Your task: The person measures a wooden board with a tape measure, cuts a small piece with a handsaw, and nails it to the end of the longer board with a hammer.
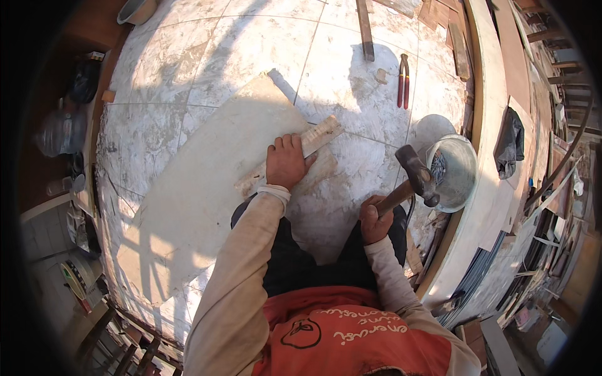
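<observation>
My left hand (287, 161) rests on a short rough wood strip (321, 135), its fingers curled over the strip's near side and the thumb out to the right. Under the strip lies a large pale flat board (207, 163) with a curved left edge, spread on the floor. In my right hand (375, 220) is a hammer (416, 170), gripped by its wooden handle with the dark metal head up and to the right. Just beyond the hammer head stands a translucent bucket (463, 182) with nails (438, 165) in it.
Red-handled pincers (403, 81) lie on the tiled floor (251, 50) ahead, near a dark wood bar (365, 31). A long pale beam (495, 69) borders the right side, with a black bag (509, 143) on the ledge. Clear plastic bottles (59, 131) stand at left.
</observation>
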Motion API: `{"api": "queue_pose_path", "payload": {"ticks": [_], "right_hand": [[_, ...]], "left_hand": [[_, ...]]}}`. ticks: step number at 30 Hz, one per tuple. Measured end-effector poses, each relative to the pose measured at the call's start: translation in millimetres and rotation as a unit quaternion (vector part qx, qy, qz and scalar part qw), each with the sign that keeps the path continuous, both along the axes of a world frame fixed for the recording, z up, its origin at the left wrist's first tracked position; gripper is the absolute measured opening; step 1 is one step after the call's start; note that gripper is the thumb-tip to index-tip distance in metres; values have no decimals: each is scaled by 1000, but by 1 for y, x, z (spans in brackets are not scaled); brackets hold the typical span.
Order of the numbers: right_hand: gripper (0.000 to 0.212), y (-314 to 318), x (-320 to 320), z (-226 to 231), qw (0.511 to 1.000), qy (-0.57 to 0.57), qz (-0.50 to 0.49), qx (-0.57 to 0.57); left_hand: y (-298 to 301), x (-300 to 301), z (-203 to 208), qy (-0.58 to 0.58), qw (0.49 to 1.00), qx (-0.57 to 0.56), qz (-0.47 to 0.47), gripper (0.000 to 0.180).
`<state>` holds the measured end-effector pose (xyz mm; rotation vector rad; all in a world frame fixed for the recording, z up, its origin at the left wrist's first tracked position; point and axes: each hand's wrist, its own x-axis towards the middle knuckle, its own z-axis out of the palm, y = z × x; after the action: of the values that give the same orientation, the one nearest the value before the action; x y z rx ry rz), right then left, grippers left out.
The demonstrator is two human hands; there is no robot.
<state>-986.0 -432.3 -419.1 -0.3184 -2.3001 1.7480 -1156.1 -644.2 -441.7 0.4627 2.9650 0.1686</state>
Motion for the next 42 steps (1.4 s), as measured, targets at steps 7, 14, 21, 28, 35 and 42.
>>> {"api": "queue_pose_path", "payload": {"ticks": [7,14,21,28,35,42], "right_hand": [[28,4,-37,17,982,-166,-64,-58],[31,7,-29,-19,966,-249,8,62],[34,33,-8,-7,997,44,10,62],[33,11,-57,47,973,-198,92,82],[31,18,-25,10,992,-40,42,110],[36,15,22,35,976,-189,76,82]], "left_hand": [[0,5,2,-10,1000,-9,-3,63],[6,3,3,-21,1000,-13,-9,62],[4,1,6,7,1000,4,-4,60],[-3,9,-7,17,1000,0,-19,59],[-1,0,7,20,1000,4,-14,64],[5,3,6,-5,999,21,-32,69]]}}
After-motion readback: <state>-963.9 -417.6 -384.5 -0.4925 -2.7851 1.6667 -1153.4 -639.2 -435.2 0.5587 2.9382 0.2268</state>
